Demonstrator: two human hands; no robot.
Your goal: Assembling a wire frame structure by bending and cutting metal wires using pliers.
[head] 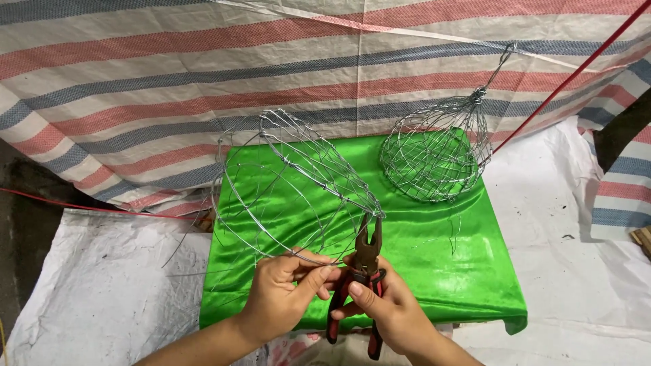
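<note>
- Left hand (283, 293): closed around the lower rim of the wire basket frame (293, 183), thumb and fingers pinching a strand so that the frame stays tilted, its open mouth turned toward the front-left corner of the surface (441, 264). The pinch appears to steady the wire right beside the tool.
- Right hand (386, 308): wrapped around the red-and-black handles of the pliers (364, 271), which point upward and away from the body. The nose reaches the rim of the frame; whether it actually bites a strand cannot be told, as the tips are small against the wire.
- Wire basket frame: an unfinished dome of hoops and ribs, held above the front-left part of the surface rather than lying flat, which brings the rim close to both hands.
- Finished wire cage (434, 152): a closed, bulb-shaped basket with a twisted neck and hook, resting near the back-right corner, well apart from the hands and out of the working area.
- Surface: draped in shiny green cloth, against which the thin grey wire shows clearly.
- Surroundings: a striped tarpaulin (169, 74) hangs behind; a white sheet (102, 271) covers the ground at either side; a red cord (569, 78) runs diagonally at upper right.
</note>
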